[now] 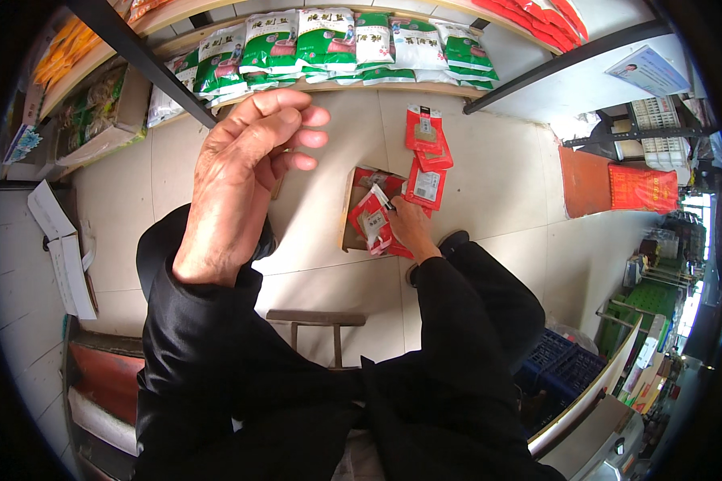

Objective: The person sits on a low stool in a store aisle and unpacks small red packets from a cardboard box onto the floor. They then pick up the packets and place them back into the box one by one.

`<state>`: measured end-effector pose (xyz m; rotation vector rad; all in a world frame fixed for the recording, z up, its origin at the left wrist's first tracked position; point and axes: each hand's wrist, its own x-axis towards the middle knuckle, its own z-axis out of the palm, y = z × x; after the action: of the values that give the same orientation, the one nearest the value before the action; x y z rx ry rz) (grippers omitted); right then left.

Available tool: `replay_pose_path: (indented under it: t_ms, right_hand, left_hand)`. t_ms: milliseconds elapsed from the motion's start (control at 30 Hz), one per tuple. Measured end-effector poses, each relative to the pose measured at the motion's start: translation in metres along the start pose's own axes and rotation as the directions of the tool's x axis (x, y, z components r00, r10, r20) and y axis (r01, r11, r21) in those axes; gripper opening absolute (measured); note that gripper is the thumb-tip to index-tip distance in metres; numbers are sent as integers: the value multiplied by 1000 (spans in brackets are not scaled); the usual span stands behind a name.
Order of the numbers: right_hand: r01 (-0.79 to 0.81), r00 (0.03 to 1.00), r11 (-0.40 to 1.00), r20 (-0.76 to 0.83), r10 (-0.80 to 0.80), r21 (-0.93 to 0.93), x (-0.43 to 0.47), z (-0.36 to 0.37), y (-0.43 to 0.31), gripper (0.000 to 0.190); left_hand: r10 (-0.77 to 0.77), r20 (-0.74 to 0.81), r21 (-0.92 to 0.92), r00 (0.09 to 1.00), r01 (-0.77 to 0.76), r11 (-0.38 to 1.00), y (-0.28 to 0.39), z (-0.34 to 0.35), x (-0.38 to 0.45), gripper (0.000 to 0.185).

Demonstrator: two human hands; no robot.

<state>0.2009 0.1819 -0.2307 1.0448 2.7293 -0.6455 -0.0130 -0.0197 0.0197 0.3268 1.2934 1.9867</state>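
My right hand (412, 225) reaches down to an open cardboard box (348, 207) on the floor between my feet. Its fingers pinch the edge of a red-and-white seasoning packet (373, 222), tilted over the box. More red packets (378, 178) lie inside. Beside the box, several red packets with clear windows are spread in an overlapping row; the farthest packet (423, 132) lies face up, and a nearer packet (426, 185) shows its printed back. Raised high at the left, my left hand (249, 147) is loosely curled, with nothing visible in it.
Green-and-white bags of salt (327, 39) line a low wooden shelf ahead, with black metal posts (141, 60) at its sides. A wooden stool (316, 317) stands close before me. Blue plastic crates (559, 367) are at right, a folded white carton (66, 258) at left.
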Motion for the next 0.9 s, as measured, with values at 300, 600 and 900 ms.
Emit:
replay_pose_path:
  t_ms: [300, 600, 900]
  right_hand:
    - [266, 947, 954, -145, -285, -138, 29, 10, 7, 13]
    - [345, 879, 898, -243, -411, -273, 44, 16, -1, 15]
    - [426, 811, 828, -253, -528, -365, 62, 12, -6, 13]
  left_hand:
    - [-37, -25, -18, 999, 37, 999, 0, 6, 2, 29]
    - [-73, -29, -37, 997, 72, 997, -6, 10, 2, 29]
    - [-131, -40, -34, 991, 129, 991, -11, 16, 4, 26]
